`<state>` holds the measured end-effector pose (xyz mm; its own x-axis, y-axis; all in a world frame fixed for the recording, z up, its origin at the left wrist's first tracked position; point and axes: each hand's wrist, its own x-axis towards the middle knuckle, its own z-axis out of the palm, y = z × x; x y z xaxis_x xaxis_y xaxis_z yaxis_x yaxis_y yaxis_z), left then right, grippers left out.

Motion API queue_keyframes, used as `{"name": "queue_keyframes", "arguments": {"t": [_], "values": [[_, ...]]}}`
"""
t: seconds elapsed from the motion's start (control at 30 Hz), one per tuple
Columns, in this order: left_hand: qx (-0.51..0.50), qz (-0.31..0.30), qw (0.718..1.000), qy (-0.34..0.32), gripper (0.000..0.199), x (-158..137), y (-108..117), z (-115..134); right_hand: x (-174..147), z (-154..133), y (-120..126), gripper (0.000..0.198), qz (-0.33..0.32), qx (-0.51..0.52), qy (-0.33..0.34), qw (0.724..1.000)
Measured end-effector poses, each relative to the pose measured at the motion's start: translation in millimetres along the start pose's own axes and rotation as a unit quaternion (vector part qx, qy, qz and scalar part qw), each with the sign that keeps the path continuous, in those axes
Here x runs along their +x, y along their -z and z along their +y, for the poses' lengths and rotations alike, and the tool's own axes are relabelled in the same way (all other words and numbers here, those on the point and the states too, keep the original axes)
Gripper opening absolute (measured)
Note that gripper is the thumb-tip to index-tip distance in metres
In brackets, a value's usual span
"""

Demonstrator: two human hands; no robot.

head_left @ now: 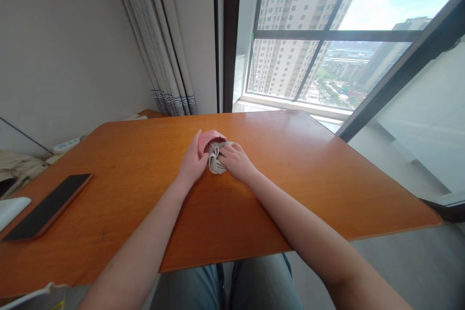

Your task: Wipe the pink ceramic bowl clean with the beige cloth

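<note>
A pink bowl is tilted on its side above the middle of the table, its opening turned toward me. My left hand is closed round the bowl's left side, thumb near the rim. My right hand grips a crumpled light grey cloth and presses it at the bowl's mouth. Part of the cloth reaches inside the bowl, and a folded end hangs down below the rim. The fingertips of my right hand are partly hidden in the cloth.
The orange-brown wooden table spreads before me, its front edge above my knees. A dark flat slab lies at the left, beside a white object. A power strip is by the far left edge. Behind are a curtain and windows.
</note>
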<state>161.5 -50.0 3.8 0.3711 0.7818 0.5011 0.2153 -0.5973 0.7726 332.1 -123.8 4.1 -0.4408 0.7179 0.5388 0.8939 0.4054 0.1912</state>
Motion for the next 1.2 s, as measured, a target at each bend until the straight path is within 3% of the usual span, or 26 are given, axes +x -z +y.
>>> {"name": "queue_keyframes", "arguments": {"t": [0.13,0.23,0.4,0.57,0.63,0.73,0.83,0.97,1.07,1.2], "values": [[-0.091,0.063,0.989,0.093,0.082,-6.2,-17.9,2.8,-0.3,-3.9,-4.2,0.012,-0.02,0.007,-0.018,1.0],[-0.149,0.063,0.976,0.146,0.087,-10.4,-30.1,1.3,-0.6,-6.1,-5.8,0.011,-0.019,0.016,-0.037,0.999],[-0.106,0.041,0.989,0.096,0.074,-4.1,-17.6,-2.2,1.5,-2.7,-2.1,0.015,-0.027,0.018,-0.018,0.999],[-0.071,-0.027,0.995,0.071,0.08,5.6,1.6,-0.7,0.8,2.1,0.2,0.016,-0.019,0.002,0.003,1.0],[-0.075,-0.019,0.994,0.079,0.084,3.9,-2.2,0.5,-0.3,1.7,-1.6,0.016,-0.016,0.002,0.0,1.0],[-0.105,0.052,0.987,0.113,0.086,-4.1,-18.3,2.9,-1.5,-0.6,-4.7,0.015,-0.009,0.005,-0.02,1.0],[-0.137,0.083,0.977,0.139,0.076,-11.0,-31.8,5.6,-2.2,-2.3,-6.2,0.015,-0.006,0.007,-0.039,0.999],[-0.101,0.052,0.988,0.104,0.064,-7.8,-26.8,8.4,-2.3,0.3,-5.5,0.015,-0.023,0.016,-0.03,0.999],[-0.079,0.027,0.994,0.077,0.068,-1.6,-15.6,9.1,-2.3,4.0,-5.4,0.017,-0.031,0.016,-0.03,0.999],[-0.088,0.0,0.992,0.093,0.075,-1.6,-14.7,7.6,-2.7,5.8,-6.6,0.017,-0.043,0.013,-0.029,0.999]]}}
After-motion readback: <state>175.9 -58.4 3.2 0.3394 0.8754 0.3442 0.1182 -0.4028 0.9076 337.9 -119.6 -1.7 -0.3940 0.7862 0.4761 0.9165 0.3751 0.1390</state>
